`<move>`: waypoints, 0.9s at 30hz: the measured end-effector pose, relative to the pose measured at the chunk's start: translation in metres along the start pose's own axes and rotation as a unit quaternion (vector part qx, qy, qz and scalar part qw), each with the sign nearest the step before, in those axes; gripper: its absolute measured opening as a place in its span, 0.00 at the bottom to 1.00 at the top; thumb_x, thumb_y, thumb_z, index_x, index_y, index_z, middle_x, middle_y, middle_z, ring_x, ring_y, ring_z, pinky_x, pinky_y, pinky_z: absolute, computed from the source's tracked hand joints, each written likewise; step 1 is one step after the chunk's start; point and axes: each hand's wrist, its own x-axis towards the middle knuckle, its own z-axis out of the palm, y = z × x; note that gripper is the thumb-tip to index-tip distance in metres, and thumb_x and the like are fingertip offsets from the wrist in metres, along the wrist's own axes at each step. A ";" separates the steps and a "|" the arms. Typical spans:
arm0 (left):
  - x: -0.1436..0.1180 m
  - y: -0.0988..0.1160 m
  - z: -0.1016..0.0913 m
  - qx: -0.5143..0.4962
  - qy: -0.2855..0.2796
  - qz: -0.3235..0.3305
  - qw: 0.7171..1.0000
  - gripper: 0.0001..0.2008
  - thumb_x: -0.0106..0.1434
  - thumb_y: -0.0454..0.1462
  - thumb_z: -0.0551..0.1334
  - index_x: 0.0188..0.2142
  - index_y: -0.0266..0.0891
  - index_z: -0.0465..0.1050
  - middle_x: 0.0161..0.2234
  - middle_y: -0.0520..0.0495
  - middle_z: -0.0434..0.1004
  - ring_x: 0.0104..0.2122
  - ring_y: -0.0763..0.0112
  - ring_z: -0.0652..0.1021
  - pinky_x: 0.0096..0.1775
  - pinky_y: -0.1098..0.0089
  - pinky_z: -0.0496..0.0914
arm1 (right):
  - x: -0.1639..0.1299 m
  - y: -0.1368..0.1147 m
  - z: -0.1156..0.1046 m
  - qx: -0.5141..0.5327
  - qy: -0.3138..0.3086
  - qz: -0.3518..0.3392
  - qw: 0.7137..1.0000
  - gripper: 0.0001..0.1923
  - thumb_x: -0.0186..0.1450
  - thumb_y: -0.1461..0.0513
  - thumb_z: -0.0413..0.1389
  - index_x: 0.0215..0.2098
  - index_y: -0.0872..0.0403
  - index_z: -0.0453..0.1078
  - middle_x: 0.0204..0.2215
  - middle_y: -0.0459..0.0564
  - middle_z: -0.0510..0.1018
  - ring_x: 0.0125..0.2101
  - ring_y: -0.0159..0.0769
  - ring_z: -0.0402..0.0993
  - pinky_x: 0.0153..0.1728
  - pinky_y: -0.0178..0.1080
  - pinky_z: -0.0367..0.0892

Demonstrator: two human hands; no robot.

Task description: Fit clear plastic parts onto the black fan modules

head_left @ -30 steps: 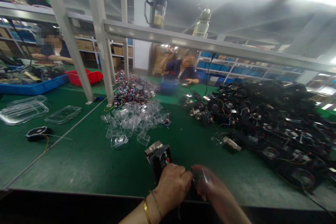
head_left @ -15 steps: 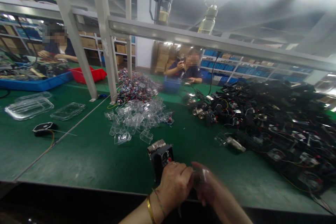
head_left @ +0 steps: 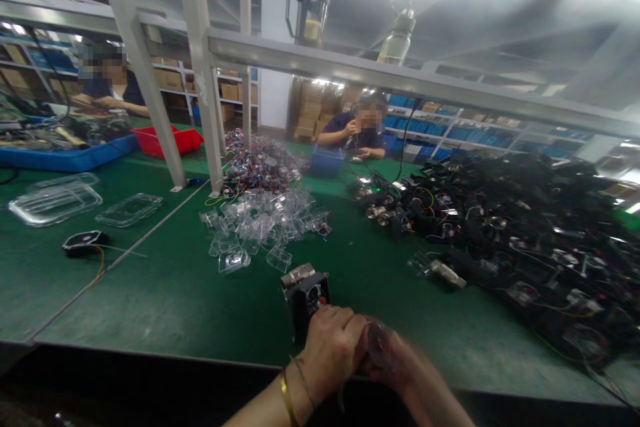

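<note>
A black box-shaped unit with a metal pipe fitting (head_left: 299, 290) on its far side stands on the green bench near the front edge. My left hand (head_left: 333, 340) is closed around its near right side; a red part and a round part show on its face. Against the left hand's fingers, my right hand (head_left: 400, 363) is closed and smeared by motion. Something dark and shiny (head_left: 379, 340), perhaps clear plastic, shows at its fingers, too blurred to name. A thin strip hangs beneath the hands. Beyond the unit lies a pile of clear plastic covers (head_left: 265, 220).
Black units with metal fittings (head_left: 520, 233) are heaped at right, one metal fitting (head_left: 447, 275) nearest. Wired parts (head_left: 265, 163) lie behind the covers. Left are clear trays (head_left: 56, 200), a black part with wires (head_left: 84, 241), red (head_left: 167, 142) and blue bins (head_left: 75, 159). Two people sit opposite.
My right hand has shifted slightly and now presses closer to my left hand. The black unit and left hand have hardly moved. The person opposite has raised a hand nearer the head.
</note>
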 end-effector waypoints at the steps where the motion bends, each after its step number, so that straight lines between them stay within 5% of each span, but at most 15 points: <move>1: 0.000 0.000 0.000 0.000 -0.001 0.001 1.000 0.12 0.72 0.36 0.51 0.33 0.42 0.68 0.26 0.50 0.70 0.26 0.66 0.71 0.32 0.64 0.62 | 0.001 0.001 0.000 0.003 0.002 -0.005 1.000 0.29 0.59 0.42 0.65 0.49 0.52 0.75 0.36 0.52 0.82 0.32 0.41 0.79 0.34 0.41 0.73; 8: 0.001 -0.001 -0.001 0.005 -0.002 0.008 1.000 0.11 0.71 0.36 0.51 0.33 0.42 0.68 0.26 0.51 0.70 0.26 0.65 0.71 0.31 0.64 0.62 | 0.016 0.011 -0.013 -0.012 -0.013 0.064 0.998 0.44 0.56 0.27 0.51 0.46 0.56 0.72 0.20 0.50 0.78 0.17 0.37 0.73 0.16 0.35 0.65; 27: -0.003 -0.004 0.005 0.003 -0.037 0.029 0.999 0.06 0.66 0.34 0.58 0.30 0.40 0.67 0.26 0.51 0.71 0.25 0.67 0.73 0.30 0.66 0.65 | 0.012 0.008 -0.004 -0.043 0.018 0.039 0.998 0.39 0.62 0.31 0.49 0.48 0.55 0.71 0.20 0.48 0.78 0.17 0.35 0.73 0.17 0.33 0.67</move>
